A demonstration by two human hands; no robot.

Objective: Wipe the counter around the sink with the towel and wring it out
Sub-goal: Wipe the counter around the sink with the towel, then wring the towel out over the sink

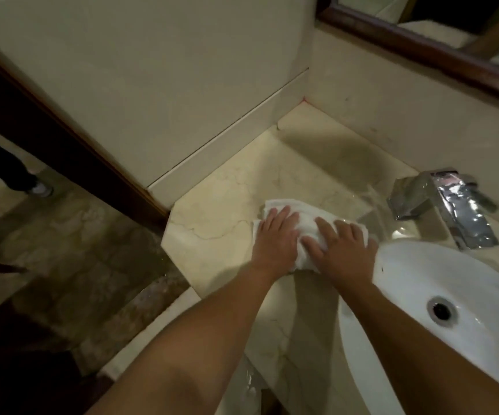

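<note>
Towel [308,226]: one, white, bunched flat on marble surface [212,223], just left of sink [421,277]. Hands: two, side by side on towel; left hand [275,238] and right hand [344,250] pressing down, fingers [284,212] straight and spread, gripping nothing. Faucet [445,202]: one, chrome, behind sink. Drain [441,311]: one, inside sink. Bare surface left of and behind towel, up to wall corner; cut-off corner edge of surface farther left of sink, floor [62,250] below.
</note>
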